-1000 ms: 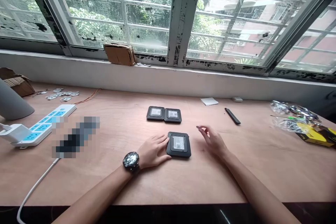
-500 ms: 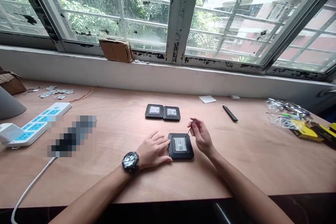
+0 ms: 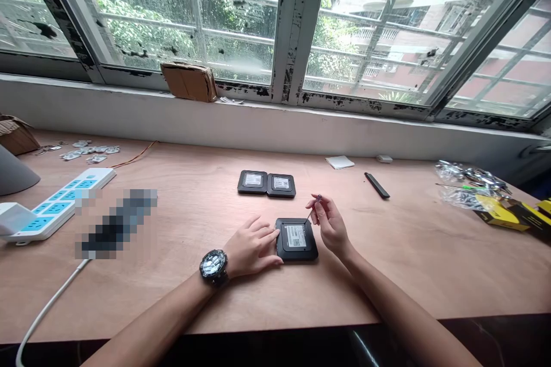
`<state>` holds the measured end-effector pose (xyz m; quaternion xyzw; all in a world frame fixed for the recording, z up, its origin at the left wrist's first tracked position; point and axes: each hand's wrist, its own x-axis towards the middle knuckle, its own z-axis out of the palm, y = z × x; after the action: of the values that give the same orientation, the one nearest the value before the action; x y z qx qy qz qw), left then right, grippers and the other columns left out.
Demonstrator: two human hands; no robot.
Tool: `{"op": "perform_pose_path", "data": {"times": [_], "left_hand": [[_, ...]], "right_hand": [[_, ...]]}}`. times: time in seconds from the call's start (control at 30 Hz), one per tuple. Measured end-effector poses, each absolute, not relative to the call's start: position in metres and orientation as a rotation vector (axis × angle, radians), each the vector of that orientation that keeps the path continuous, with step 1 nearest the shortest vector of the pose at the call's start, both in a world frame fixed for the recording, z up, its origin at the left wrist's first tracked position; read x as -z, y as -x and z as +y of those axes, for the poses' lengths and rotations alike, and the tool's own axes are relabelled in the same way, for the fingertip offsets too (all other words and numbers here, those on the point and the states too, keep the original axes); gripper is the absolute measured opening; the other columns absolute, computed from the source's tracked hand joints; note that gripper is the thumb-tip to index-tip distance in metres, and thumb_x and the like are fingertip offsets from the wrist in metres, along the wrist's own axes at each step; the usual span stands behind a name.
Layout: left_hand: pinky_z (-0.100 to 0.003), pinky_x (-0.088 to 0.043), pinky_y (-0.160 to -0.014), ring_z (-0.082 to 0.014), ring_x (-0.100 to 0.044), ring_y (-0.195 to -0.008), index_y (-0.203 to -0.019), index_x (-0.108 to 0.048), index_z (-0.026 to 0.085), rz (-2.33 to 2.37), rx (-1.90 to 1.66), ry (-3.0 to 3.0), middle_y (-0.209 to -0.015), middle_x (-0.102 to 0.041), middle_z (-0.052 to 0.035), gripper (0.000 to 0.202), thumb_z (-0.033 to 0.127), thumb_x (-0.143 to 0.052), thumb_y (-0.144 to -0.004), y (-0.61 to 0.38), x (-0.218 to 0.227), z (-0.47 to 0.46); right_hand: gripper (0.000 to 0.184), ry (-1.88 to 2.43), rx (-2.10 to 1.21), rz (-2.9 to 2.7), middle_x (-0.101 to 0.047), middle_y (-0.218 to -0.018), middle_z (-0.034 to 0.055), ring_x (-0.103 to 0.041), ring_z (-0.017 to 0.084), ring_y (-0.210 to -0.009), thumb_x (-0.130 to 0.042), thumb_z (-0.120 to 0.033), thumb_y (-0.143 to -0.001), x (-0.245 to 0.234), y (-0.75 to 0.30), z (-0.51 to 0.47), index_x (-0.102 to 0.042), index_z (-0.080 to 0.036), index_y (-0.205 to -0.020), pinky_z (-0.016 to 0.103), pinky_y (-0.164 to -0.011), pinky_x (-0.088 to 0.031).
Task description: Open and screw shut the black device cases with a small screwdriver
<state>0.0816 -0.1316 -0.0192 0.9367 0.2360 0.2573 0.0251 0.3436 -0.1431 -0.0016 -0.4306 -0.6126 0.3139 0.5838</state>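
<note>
A square black device (image 3: pixel 296 239) with a white printed label lies flat on the table between my hands. My left hand (image 3: pixel 253 243), with a watch (image 3: pixel 213 266) on its wrist, rests on the tabletop with fingers stretched out and apart. Its fingertips touch the device's left edge. Pinched in my right hand (image 3: pixel 329 222) is a small screwdriver (image 3: pixel 309 216). Its thin shaft slants down to the device's upper right corner. Whether the tip sits in a screw is too small to tell. Two similar black devices (image 3: pixel 252 182) lie side by side farther back.
On the left are a white power strip (image 3: pixel 64 206), a blurred-out dark item (image 3: pixel 116 229) and a white cable (image 3: pixel 51 301). At the right lie a black bar (image 3: pixel 377 186), plastic bags (image 3: pixel 467 195) and yellow-black boxes (image 3: pixel 501 218). A white card (image 3: pixel 340 162) lies near the wall.
The view has shifted very slightly. Both hands, the screwdriver and the device stay in nearly the same places.
</note>
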Motion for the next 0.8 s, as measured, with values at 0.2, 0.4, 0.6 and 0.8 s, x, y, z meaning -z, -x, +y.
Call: {"op": "perform_pose_path", "data": {"times": [0.2,0.4,0.6,0.8], "left_hand": [[-0.053,-0.036,-0.116,-0.0290,-0.063,-0.116,-0.133,-0.062,0.018,0.719,-0.797,-2.882,-0.121,-0.071,-0.0114,0.061,0.063,-0.062,-0.092,-0.081,0.019,-0.132],[-0.051,-0.036,-0.117,-0.0280,-0.063,-0.115,-0.129,-0.065,0.019,0.689,-0.791,-2.864,-0.120,-0.072,-0.0096,0.056,0.061,-0.064,-0.091,-0.079,0.015,-0.131],[-0.040,-0.049,-0.101,-0.0223,-0.067,-0.105,-0.108,-0.072,0.021,0.725,-0.811,-2.783,-0.103,-0.075,-0.0057,0.027,0.043,-0.057,-0.101,-0.072,0.009,-0.121],[-0.034,-0.055,-0.088,-0.0209,-0.069,-0.099,-0.108,-0.073,0.020,0.857,-0.863,-2.696,-0.106,-0.075,-0.0067,0.025,0.036,-0.055,-0.103,-0.058,0.015,-0.107]], "right_hand": [[0.027,1.048,-0.736,-1.477,-0.063,-0.102,0.0040,-0.050,0.012,-0.061,-0.047,-0.044,-0.104,0.001,-0.342,-0.146,-0.055,-0.026,-0.122,0.030,-0.058,-0.049],[0.025,1.051,-0.810,-1.488,-0.068,-0.102,0.0052,-0.059,0.017,-0.075,-0.067,-0.045,-0.093,-0.004,-0.346,-0.146,-0.056,-0.025,-0.103,0.029,-0.059,-0.050],[0.035,1.004,-0.928,-1.532,-0.065,-0.091,0.0025,-0.055,0.013,-0.061,-0.055,-0.048,-0.099,-0.009,-0.354,-0.143,-0.055,-0.025,-0.125,0.029,-0.057,-0.050],[0.020,0.916,-0.730,-1.390,-0.064,-0.092,0.0022,-0.047,0.011,-0.056,-0.053,-0.044,-0.102,-0.018,-0.326,-0.136,-0.059,-0.026,-0.107,0.028,-0.051,-0.042]]}}
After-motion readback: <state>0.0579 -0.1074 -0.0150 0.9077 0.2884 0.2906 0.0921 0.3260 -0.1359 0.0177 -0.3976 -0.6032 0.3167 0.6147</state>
